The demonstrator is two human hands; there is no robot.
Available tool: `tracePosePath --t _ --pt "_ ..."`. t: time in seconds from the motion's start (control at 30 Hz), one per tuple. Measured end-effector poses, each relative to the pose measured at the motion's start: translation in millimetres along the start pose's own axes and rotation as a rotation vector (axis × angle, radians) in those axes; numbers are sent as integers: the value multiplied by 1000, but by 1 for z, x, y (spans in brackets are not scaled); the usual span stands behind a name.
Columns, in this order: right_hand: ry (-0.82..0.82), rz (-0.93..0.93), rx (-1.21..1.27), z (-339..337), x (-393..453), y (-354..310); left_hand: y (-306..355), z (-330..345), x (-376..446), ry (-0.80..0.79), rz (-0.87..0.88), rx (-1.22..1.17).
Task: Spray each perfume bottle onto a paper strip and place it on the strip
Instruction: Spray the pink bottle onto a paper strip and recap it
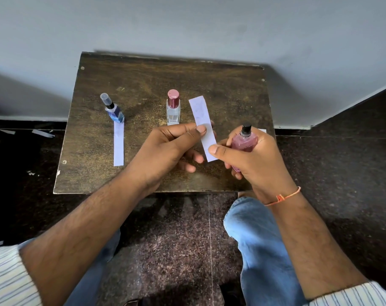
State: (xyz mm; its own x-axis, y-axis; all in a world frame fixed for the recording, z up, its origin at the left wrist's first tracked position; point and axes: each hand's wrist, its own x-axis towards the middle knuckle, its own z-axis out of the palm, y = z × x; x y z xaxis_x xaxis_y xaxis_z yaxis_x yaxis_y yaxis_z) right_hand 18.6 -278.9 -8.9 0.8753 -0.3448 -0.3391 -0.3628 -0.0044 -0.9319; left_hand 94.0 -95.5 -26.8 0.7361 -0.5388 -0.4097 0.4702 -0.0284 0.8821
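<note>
One down with the blue bottle (114,112) standing on its strip (118,144), left hand (170,149) pinches a fresh strip (202,127) over the counter (143,85), right hand (251,155) grips the pink bottle (243,140), clear bottle (173,109) waiting.

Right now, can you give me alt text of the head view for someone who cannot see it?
Over a small wooden table, the left hand pinches a paper strip while the right hand grips an uncapped pink perfume bottle beside it. Behind, a blue bottle stands on the far end of another strip, and a clear bottle with a maroon cap stands on bare wood.
</note>
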Motion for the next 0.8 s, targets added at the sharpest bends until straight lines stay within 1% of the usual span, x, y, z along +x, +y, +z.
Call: tracePosePath --t 0.07,0.1,0.23,0.37,0.53,0.67,0.8 --pt "46 -6 -35 -2 1 0 -2 1 1 16 29 64" --pt "70 -8 -69 -4 3 2 -2 1 1 32 63 139" --pt "167 51 -244 -13 12 13 -2 -6 -3 153 290 562" --pt "249 127 -372 -23 18 19 8 -23 -7 153 409 795" --pt "293 162 -446 -30 18 14 14 -53 -9 220 413 931" --pt "296 165 -498 -28 17 11 16 -67 -13 195 400 1035" --pt "296 174 -535 -26 17 10 17 -72 -15 177 411 1022"
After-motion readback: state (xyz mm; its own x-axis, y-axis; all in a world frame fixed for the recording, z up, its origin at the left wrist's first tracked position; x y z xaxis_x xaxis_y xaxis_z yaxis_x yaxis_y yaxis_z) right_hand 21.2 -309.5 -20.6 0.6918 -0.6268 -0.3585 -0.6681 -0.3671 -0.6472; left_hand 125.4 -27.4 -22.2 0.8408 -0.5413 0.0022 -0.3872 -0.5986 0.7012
